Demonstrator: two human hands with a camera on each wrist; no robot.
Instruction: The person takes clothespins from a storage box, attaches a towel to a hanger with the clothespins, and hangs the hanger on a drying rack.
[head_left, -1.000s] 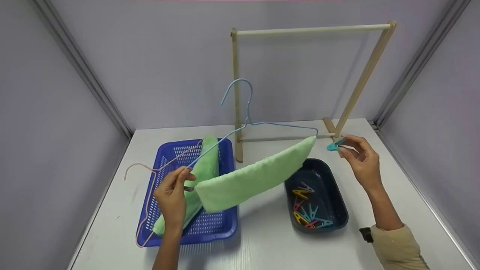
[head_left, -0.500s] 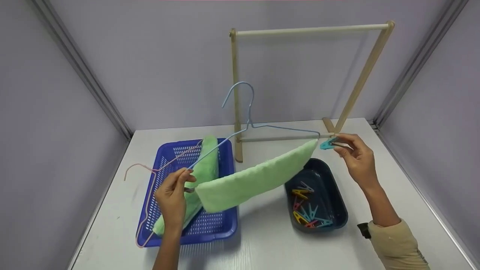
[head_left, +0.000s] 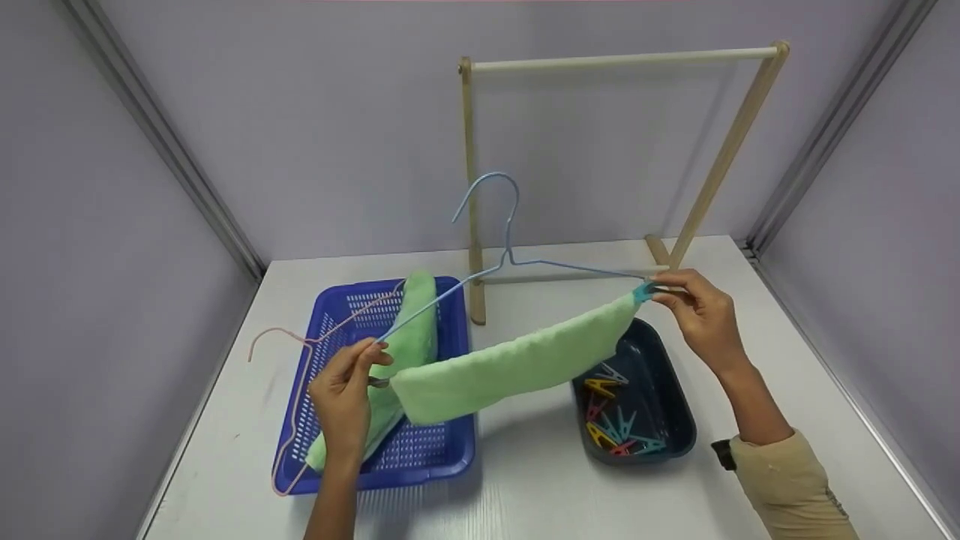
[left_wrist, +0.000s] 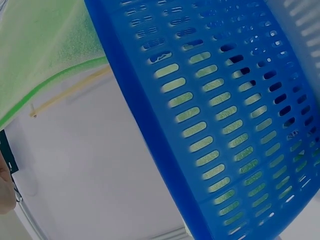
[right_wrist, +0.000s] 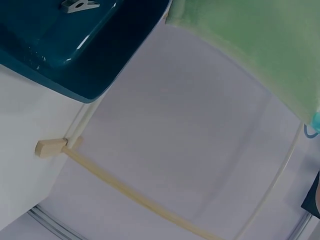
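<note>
The left hand point(head_left: 341, 390) pinches the left end of the blue hanger point(head_left: 508, 238), up above the blue basket point(head_left: 465, 450). A small grey clip point(head_left: 379, 382) sits by its fingers, at the cloth's left end. The right hand point(head_left: 703, 319) pinches the teal peg point(head_left: 643, 291) at the right end of the green cloth point(head_left: 517, 358). I can't tell if the peg bites the cloth or the wire yet. The cloth hangs in the air under the hanger, between the hands, with its right end over the near side of the rack point(head_left: 727, 157) and the far end of the dark tub point(head_left: 681, 416).

The cloth looks soft, light and floppy, so it is best held at its corners. The hanger looks thin but stiff; its ends are good to grip. The peg looks small and springy: squeeze its two legs.
</note>
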